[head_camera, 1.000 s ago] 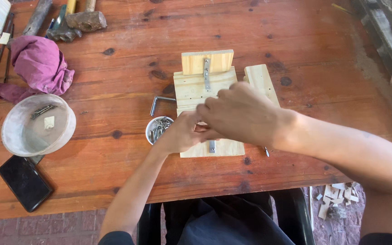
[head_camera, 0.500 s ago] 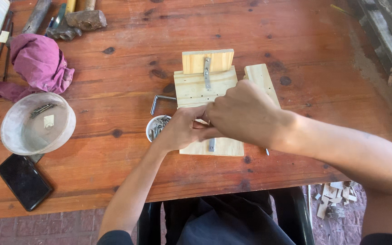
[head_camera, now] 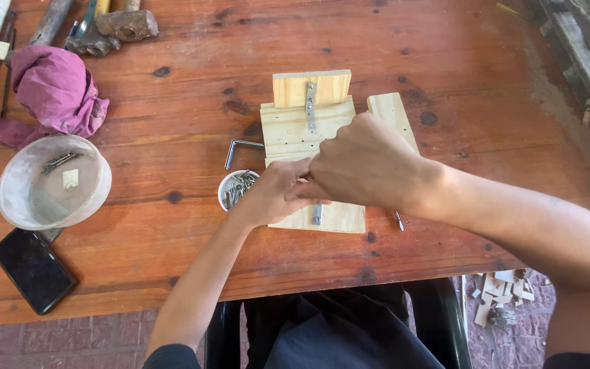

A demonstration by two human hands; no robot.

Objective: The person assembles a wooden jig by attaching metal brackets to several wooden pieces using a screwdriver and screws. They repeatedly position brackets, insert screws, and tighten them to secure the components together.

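A pale wooden board [head_camera: 287, 130] lies on the table's near middle, with a metal strip [head_camera: 311, 106] running along its centre to a smaller block [head_camera: 291, 89] at the far end. My right hand [head_camera: 367, 164] rests curled over the board's middle. My left hand [head_camera: 274, 195] comes in from the left, its fingertips tucked under the right hand on the board. Whatever the fingers hold is hidden. A small white bowl of screws [head_camera: 237, 188] sits right beside my left hand. The strip's near end [head_camera: 317, 214] shows below the hands.
A wooden slat [head_camera: 389, 109] lies along the board's right side, a bent metal key [head_camera: 237, 147] to its left. A thin metal tip [head_camera: 399, 220] shows below my right wrist. At the left are a round plastic tub [head_camera: 15, 198], a dark phone [head_camera: 32, 270], a purple cloth [head_camera: 56, 92] and tools [head_camera: 114, 27].
Both hands stay together over the board; they shift only slightly. Nothing else has moved.
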